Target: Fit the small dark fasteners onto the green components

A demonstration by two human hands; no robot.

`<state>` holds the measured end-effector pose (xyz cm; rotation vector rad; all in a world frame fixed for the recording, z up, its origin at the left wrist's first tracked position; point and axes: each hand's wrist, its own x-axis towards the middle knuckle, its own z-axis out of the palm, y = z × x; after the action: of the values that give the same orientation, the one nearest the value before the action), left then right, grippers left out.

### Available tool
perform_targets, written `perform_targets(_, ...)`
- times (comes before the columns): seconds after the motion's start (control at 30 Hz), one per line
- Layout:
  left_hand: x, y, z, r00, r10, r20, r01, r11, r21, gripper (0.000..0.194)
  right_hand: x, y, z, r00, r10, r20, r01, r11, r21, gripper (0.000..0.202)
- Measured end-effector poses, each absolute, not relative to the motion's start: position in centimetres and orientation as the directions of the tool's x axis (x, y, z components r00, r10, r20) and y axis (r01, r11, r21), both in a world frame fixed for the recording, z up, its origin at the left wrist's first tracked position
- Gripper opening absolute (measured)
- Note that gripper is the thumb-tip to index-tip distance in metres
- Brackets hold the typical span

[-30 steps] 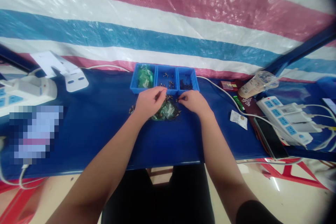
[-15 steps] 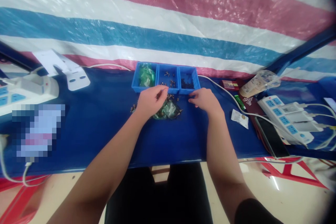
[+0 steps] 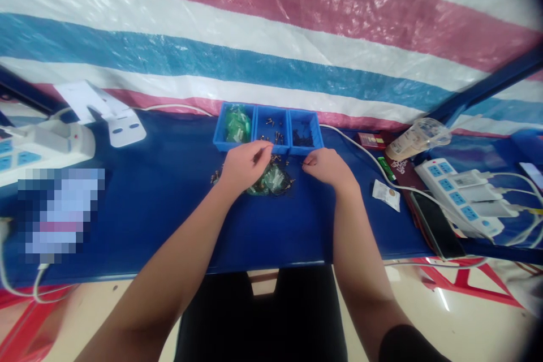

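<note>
Three blue bins stand side by side: the left bin (image 3: 219, 137) holds green bags (image 3: 237, 124), the middle bin (image 3: 271, 112) small brass-coloured parts (image 3: 278, 137), the right bin (image 3: 303, 115) small dark parts (image 3: 302, 137). My left hand (image 3: 246, 163) is closed in a pinch in front of the left and middle bins; what it holds is too small to name. Beside it on the table lie a clear greenish bag (image 3: 275, 180) and loose brass-coloured parts. My right hand (image 3: 326, 166), in front of the right bin, has its fingers pinched on something dark and tiny.
On the right are a power strip (image 3: 456, 195), a black phone (image 3: 439, 225), a plastic cup (image 3: 413, 141), a white packet (image 3: 386, 194) and a white cable (image 3: 365, 154). A white stand (image 3: 125, 127) and another power strip (image 3: 80, 144) are at the left.
My right hand has moved slightly left and down, and its fingers have closed into a pinch. My left hand stays pinched in nearly the same place.
</note>
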<state>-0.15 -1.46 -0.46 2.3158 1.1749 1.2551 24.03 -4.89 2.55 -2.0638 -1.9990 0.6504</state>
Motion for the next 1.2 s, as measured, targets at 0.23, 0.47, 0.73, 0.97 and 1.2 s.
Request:
perform_targets(0.23,-0.4,-1.3,-0.3,0.464,0.715,0.523,0.362,-0.692,0.624,0.027,21.8,-6.0,3.6,-0.228,0.972,-0.056,0.404,0.042,-0.914,0.027)
perform_targets(0.47,-0.6,-0.9,-0.5,0.403,0.755,0.517,0.376,-0.652,0.659,0.024,20.3,-4.8,3.8,-0.237,0.971,0.015,0.302,0.088,-0.949,0.027)
perform_targets(0.73,-0.5,-1.0,-0.7,0.407,0.716,0.567,0.388,-0.698,0.602,0.02,19.5,-4.4,1.1,-0.212,0.973,0.087,0.137,0.118,-0.984,0.032)
perform_targets(0.97,-0.7,-0.9,-0.7,0.392,0.718,0.576,0.418,-0.696,0.583,0.021,18.6,-4.3,-0.6,-0.124,0.98,0.154,0.08,0.164,-0.983,0.035)
perform_targets(1.2,-0.7,-0.6,-1.0,0.371,0.713,0.595,0.452,-0.699,0.555,0.021,18.1,-4.5,-1.1,0.005,0.981,0.192,0.173,0.188,-0.967,0.033)
